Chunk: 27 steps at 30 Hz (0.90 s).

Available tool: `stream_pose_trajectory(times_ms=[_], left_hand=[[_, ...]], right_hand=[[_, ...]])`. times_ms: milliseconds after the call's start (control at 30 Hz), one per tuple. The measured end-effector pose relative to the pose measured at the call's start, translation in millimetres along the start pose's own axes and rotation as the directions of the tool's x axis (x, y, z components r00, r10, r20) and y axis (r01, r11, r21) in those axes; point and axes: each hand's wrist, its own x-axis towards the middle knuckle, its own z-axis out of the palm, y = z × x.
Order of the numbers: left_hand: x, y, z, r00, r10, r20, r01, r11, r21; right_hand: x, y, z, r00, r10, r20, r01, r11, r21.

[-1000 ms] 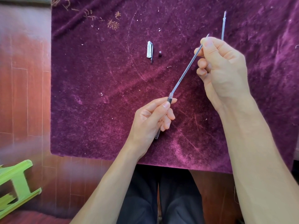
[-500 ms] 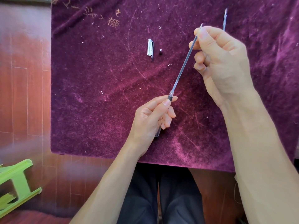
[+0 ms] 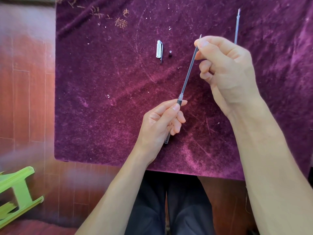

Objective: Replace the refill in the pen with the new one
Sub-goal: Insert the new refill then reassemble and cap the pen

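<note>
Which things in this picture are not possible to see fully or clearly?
All in the head view:
Second refill: the right hand hides its lower part.
Pen barrel: the left hand covers its middle, so how deep the held refill reaches is hidden.
Small dark piece beside the cap: too small to identify.
Green stool: blurred, cut off by the left edge.

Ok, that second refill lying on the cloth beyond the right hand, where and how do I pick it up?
Pinch the second refill on its straight tube, just short of the pointed far tip, coming down from above with fingers either side. It lies flat on the cloth, running away from you; its near end is hidden behind the right hand.
</note>
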Motion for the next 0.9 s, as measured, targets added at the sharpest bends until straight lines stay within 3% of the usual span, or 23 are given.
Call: stream_pose_trajectory(times_ms=[900], left_hand=[[1, -3, -2, 1.0, 0.012, 0.01, -0.011, 0.999, -0.043]], right_hand=[[-41, 40, -1, 0.993, -0.069, 0.095, 0.086, 0.979, -0.185]])
